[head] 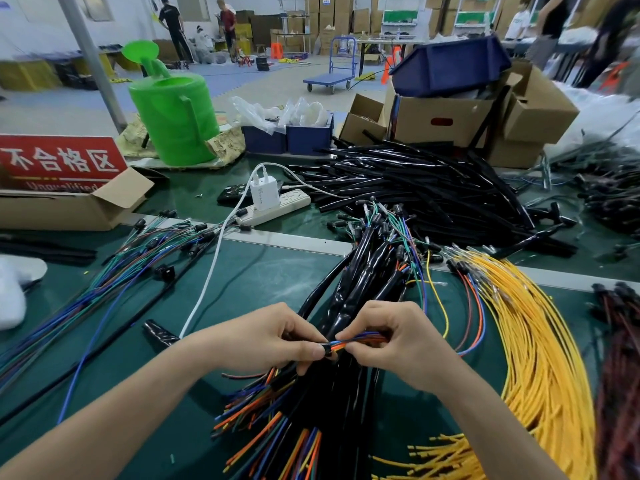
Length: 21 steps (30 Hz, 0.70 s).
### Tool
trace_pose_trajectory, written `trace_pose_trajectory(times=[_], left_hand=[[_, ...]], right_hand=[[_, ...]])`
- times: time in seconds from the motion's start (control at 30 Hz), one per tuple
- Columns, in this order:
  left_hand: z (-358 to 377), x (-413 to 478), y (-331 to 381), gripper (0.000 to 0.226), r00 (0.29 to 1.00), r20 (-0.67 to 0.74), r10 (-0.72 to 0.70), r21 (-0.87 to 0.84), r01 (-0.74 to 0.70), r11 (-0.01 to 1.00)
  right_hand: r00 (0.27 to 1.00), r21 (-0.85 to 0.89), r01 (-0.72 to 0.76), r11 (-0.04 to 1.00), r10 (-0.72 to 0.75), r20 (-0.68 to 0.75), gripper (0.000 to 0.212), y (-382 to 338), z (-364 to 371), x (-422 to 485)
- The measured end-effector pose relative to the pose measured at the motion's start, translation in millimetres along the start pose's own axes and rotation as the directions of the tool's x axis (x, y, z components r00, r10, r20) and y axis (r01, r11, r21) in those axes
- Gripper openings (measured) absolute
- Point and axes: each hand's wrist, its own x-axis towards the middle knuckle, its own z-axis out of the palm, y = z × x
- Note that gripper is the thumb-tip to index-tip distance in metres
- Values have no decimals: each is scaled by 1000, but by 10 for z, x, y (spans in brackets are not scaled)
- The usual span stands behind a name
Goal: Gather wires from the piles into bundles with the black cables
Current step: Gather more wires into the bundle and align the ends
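Orange and blue wires [367,338] pinched between both hands over the bundle heap [349,282].
The left hand [270,336] pinches a black cable [327,350] by its open end; the right hand [398,341] nips the wires just beside that mouth. Light, limp and slick, they will likely splay unless held near their tips; the glossy cable looks soft, best gripped at its rim. Yellow wires [540,341] lie right of the heap.

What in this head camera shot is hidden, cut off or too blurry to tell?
Head view:
1. Wire count in the coloured bundle, covered by left hand and right hand fingers.
2. Red sign's lower line, hidden behind the cardboard box.
3. Dark wires at the right edge, cut off and blurred.
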Motion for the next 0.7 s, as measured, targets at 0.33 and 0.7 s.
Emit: trace_pose_trajectory(times=[0.33, 0.7], left_hand=[[-78, -10, 57, 29, 992, 126, -28, -17, 30, 999], [-63, -28, -14, 19, 995, 62, -78, -180, 88, 980]], right_hand=[[1000, 9, 12, 1000, -13, 27, 14, -34, 22, -1], [992, -156, 99, 983, -111, -66, 8, -74, 102, 6]])
